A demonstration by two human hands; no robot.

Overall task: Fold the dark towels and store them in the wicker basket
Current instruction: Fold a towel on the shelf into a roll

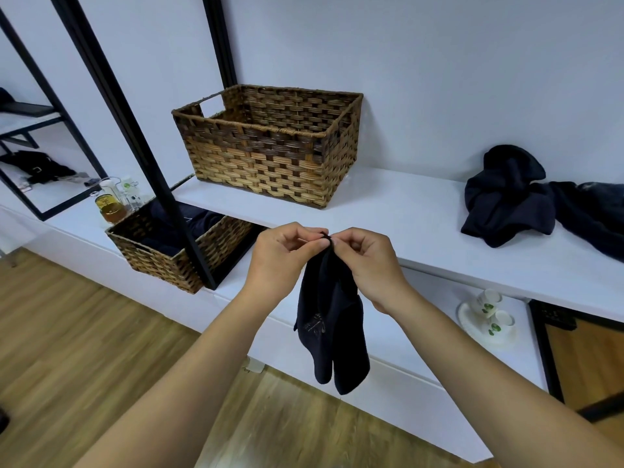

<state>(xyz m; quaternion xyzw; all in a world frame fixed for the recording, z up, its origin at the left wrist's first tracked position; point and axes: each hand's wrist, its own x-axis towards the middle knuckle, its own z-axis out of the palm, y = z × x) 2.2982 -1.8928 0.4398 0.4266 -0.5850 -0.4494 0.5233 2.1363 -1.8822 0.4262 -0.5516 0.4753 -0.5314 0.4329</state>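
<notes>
A small dark navy towel (332,329) hangs in the air in front of the white shelf. My left hand (282,256) and my right hand (366,261) both pinch its top edge, fingertips close together at the middle. The large wicker basket (270,157) stands on the white shelf (405,211) behind my hands; what I can see of its inside holds nothing. A heap of crumpled dark towels (513,197) lies on the shelf at the right.
A second, lower wicker basket (175,251) with dark cloth inside sits at the left behind a black frame post (135,130). Glass bottles (111,204) stand beside it. White cups on a tray (489,319) sit on the lower shelf at right. Wooden floor lies below.
</notes>
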